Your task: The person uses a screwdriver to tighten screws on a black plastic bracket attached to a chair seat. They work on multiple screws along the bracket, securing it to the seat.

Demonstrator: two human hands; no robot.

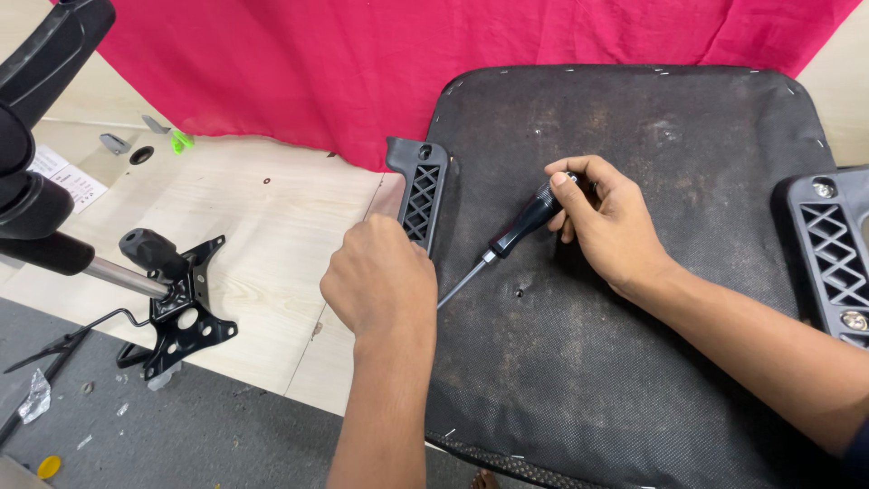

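Screwdriver (507,249) lies slanted over the dark underside of an upturned chair seat (634,272); the right hand (602,222) is closed around its black handle, and the thin metal shaft runs down-left until its tip goes out of sight behind the left hand (380,276). The left hand is curled at the lower end of a black plastic armrest bracket (418,195) with a lattice pattern, at the left edge of the seat; whether it grips the bracket, one cannot tell. A second lattice bracket (828,249), with screws in it, sits at the right edge of the seat. At far left a white paper sheet (68,177) with small print lies on the table, partly under a black chair part; near it is a small green piece (181,140). A black metal tilt mechanism (176,303) with a chrome tube rests at the edge of the table. The light wooden table (262,244) stands over a grey floor (181,426); a red cloth (362,63) hangs behind.
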